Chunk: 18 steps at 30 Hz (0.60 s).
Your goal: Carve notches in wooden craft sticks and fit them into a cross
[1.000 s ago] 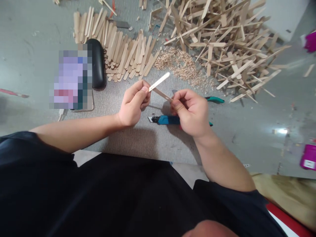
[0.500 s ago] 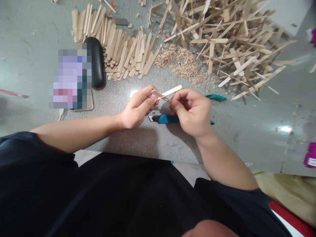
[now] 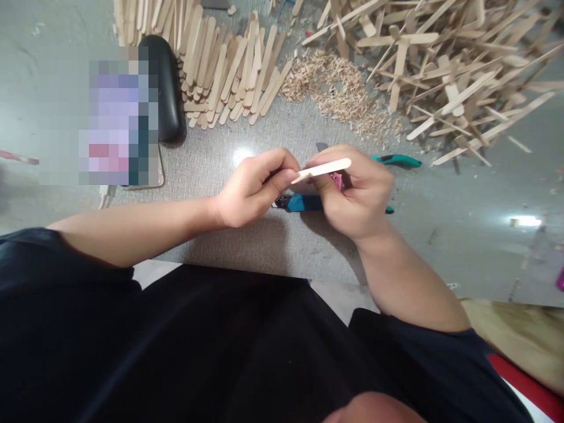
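Observation:
My left hand pinches one end of a pale wooden craft stick that lies nearly level in front of me. My right hand is closed round the stick's other part, and a small pink object shows between its fingers. Just under both hands a blue utility knife lies on the grey mat. A green-handled tool pokes out behind my right hand.
A neat row of craft sticks lies at the back left beside a black case. A loose heap of joined sticks fills the back right, with wood shavings between them. A blurred patch is at left.
The stick has swung from pointing up and away to lying almost level. My hands have closed together, and my right hand now wraps over it. The view has shifted nearer.

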Tool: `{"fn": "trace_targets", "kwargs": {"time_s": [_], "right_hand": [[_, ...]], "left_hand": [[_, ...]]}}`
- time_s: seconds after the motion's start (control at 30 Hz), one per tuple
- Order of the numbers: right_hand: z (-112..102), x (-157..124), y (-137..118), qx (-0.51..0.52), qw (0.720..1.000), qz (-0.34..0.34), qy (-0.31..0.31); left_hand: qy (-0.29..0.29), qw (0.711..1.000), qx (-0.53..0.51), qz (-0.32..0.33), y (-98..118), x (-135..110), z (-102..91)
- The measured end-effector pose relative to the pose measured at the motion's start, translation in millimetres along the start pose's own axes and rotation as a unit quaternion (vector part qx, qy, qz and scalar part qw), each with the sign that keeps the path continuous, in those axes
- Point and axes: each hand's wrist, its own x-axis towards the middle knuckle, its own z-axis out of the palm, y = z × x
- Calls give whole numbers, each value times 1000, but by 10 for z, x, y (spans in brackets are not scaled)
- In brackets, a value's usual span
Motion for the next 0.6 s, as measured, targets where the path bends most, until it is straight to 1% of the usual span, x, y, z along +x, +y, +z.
{"fn": "trace_targets", "kwargs": {"time_s": [0.07,0.13,0.2,0.27,0.33,0.4,0.43,0.53,0.6], "right_hand": [[-24,9,25,-41,999,11,-3],[-49,13,60,-79,996,29,0],[-71,14,95,-105,993,46,4],[-84,12,114,-120,991,63,1],[-84,10,107,-117,989,90,-7],[-74,8,82,-95,989,116,-1],[-66,6,68,-80,989,127,5],[-48,2,38,-31,988,150,8],[-45,-1,31,-10,986,167,3]], "left_hand": [[10,997,-69,-42,-35,1,21],[23,985,-139,-95,-69,8,28],[53,973,-173,-142,-93,18,21],[108,966,-170,-163,-106,27,9],[164,962,-143,-163,-111,33,2],[192,962,-116,-156,-111,32,10],[190,963,-106,-158,-111,30,20],[154,969,-87,-170,-109,15,57],[158,970,-66,-172,-102,4,74]]}}
